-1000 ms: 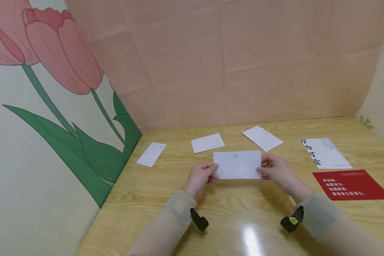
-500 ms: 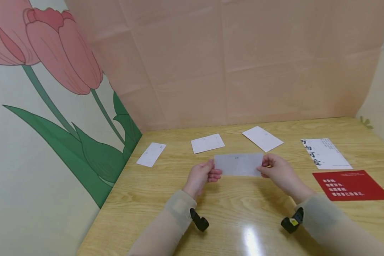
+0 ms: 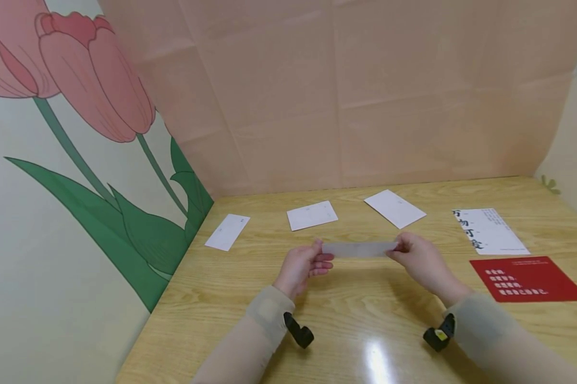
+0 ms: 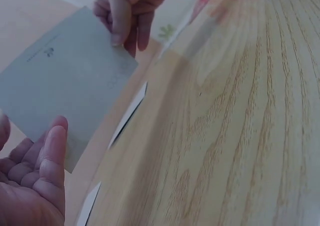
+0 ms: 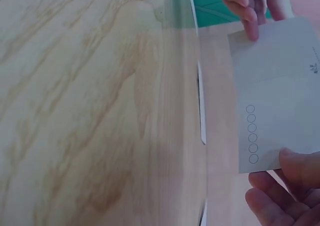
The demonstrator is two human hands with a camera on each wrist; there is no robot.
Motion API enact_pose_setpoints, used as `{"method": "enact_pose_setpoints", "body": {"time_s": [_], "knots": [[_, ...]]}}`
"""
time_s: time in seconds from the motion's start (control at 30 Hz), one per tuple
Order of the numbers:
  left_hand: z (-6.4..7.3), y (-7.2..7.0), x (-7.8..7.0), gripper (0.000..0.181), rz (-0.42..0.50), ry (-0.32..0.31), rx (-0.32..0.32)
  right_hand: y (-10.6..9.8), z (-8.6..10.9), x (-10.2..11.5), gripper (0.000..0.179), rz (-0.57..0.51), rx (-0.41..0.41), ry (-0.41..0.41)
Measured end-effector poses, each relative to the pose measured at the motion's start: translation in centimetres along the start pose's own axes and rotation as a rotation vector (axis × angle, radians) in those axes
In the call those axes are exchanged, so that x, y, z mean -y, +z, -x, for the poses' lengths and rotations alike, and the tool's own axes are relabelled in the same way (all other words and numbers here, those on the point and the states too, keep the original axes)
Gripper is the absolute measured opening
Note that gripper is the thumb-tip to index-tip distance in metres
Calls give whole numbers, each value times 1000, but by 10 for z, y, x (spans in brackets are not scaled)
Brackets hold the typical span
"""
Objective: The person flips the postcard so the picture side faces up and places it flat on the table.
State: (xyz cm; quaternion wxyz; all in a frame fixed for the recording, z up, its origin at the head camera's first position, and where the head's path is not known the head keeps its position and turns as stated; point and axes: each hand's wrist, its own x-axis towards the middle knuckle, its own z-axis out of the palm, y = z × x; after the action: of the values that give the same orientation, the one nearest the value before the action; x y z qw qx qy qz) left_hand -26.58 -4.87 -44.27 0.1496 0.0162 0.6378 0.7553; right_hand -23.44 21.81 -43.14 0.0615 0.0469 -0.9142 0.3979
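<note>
A white postcard (image 3: 358, 249) is held level above the table between both hands, tilted so that the head view catches it as a thin grey strip. In the right wrist view, a column of printed circles shows on the postcard (image 5: 277, 96). My right hand (image 3: 419, 260) pinches its right end between thumb and fingers. At the left end, my left hand (image 3: 301, 265) holds the postcard with the thumb up at the edge and the fingers stretched out along it. The left fingers (image 4: 52, 148) overlap the card's corner in the left wrist view.
Several white cards lie along the back of the wooden table (image 3: 346, 314): a left card (image 3: 227, 232), a middle card (image 3: 312, 215) and a right card (image 3: 395, 208). To the right lie a card with large black characters (image 3: 492, 229) and a red card (image 3: 528, 278).
The postcard has tipped from facing the head camera to nearly edge-on. My left fingers have straightened out from their tighter pinch. The cards on the table have stayed put.
</note>
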Motion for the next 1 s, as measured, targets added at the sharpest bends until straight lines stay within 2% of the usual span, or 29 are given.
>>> {"method": "enact_pose_setpoints", "body": {"time_s": [0.23, 0.33, 0.6, 0.73, 0.9, 1.0], "knots": [[-2, -1, 2, 31, 33, -17, 8, 3, 2, 0, 3, 34, -11, -55], [-3, -1, 2, 26, 45, -22, 6, 3, 3, 0, 8, 47, -11, -71], [-5, -1, 4, 21, 14, -47, -54, 4, 2, -1, 17, 93, -18, -118], [-5, 0, 3, 22, -9, -64, -68, 4, 2, -1, 17, 74, 1, -96], [-4, 0, 2, 22, -15, -71, -69, 4, 1, 0, 29, 40, 38, -14], [-4, 0, 2, 22, -26, -64, -68, 3, 0, 0, 36, -73, 86, 66]]}}
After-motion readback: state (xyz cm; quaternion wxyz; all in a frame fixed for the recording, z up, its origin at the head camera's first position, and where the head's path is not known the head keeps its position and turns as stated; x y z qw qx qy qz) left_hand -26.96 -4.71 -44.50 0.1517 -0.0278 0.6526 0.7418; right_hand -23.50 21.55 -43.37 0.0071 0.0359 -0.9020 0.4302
